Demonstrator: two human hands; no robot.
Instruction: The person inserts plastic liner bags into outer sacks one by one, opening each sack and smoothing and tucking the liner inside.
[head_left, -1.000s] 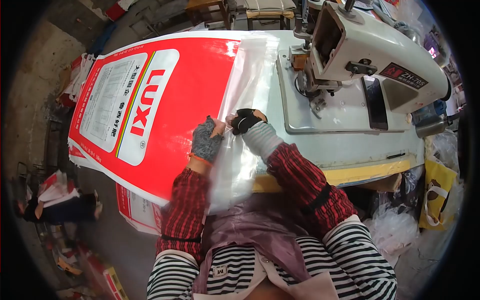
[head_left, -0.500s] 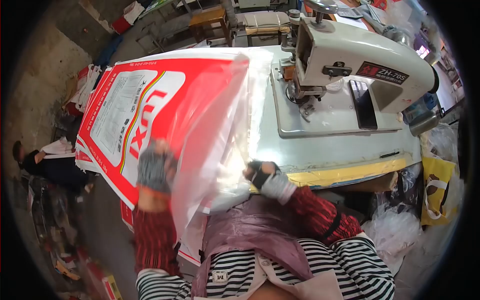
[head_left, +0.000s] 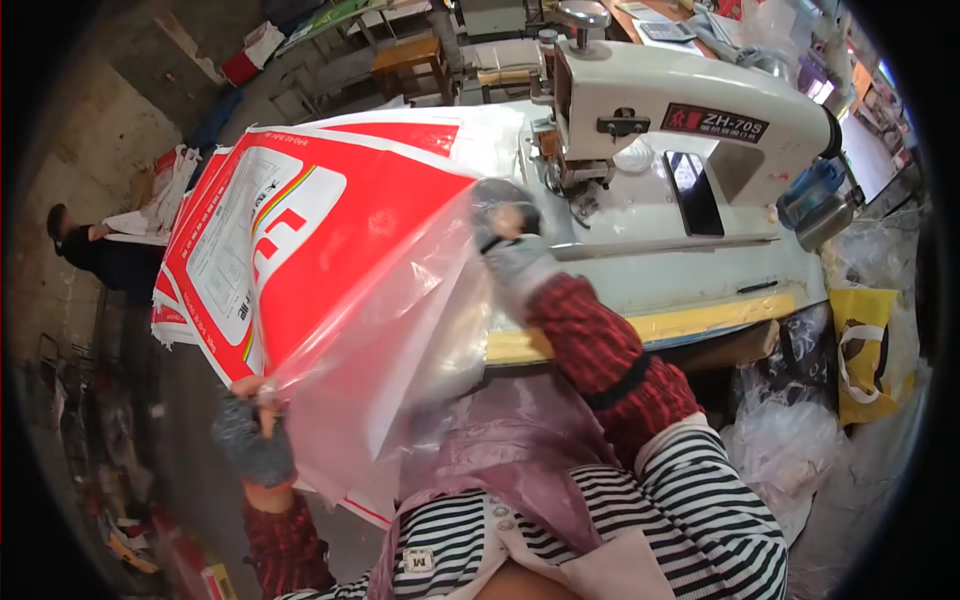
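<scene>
A red and white printed sack (head_left: 390, 205) with a clear plastic liner (head_left: 425, 300) lies stretched over the near left end of the table. My left hand (head_left: 255, 430), in a grey fingerless glove, pinches the sack's near left edge. At the sack's far right corner, beside the sewing machine, my right hand (head_left: 508, 230) is curled round the edge; its fingers are slightly blurred. Between the two hands the plastic hangs in loose folds towards my lap. Under this sack more printed sacks (head_left: 180, 270) are stacked.
The white sewing machine (head_left: 690, 95) stands at the right with a phone (head_left: 692, 192) on its bed. Along the table's front edge runs a yellow strip (head_left: 660, 327). A yellow bag (head_left: 862, 355) hangs at the right, and another person (head_left: 110, 262) sits far left.
My left hand has moved down and left, pulling the sack's near edge towards me. My right hand has gone up and away from me to the sack's far corner. The view has shifted slightly.
</scene>
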